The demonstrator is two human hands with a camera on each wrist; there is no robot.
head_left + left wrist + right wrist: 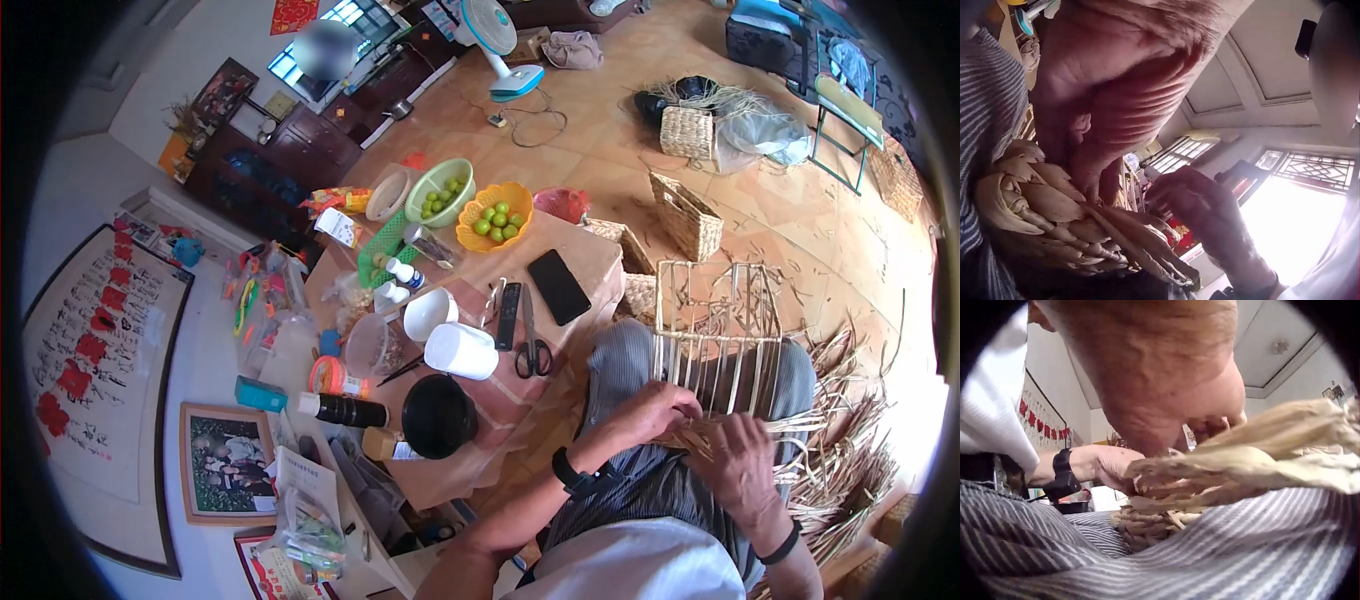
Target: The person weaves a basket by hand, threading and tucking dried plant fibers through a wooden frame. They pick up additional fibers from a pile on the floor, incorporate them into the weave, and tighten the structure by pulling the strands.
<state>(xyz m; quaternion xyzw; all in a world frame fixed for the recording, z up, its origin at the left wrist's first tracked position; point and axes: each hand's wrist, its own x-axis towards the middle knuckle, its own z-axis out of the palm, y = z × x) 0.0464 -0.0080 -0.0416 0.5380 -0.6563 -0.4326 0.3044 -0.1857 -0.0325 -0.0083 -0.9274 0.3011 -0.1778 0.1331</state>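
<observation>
A half-woven basket (716, 345) with a bare frame of thin rods lies across the person's lap. Its plaited straw part (1054, 219) shows close up in the left wrist view, beside the striped trousers. The left hand (655, 412) pinches straw at the woven edge, its fingertips down against the plait. Just to its right, the right hand (738, 465) bends its fingers over the straw strands and grips them. Loose flat strands (1254, 465) stick out past the right hand in the right wrist view. The right fingertips are partly hidden there behind the palm.
A heap of dry straw (840, 450) lies on the floor at the right. To the left, a table (480, 430) bears scissors (533, 345), a phone (559, 287), a black bowl (440, 416) and fruit in a yellow basket (468, 236). Finished woven baskets (688, 218) stand beyond.
</observation>
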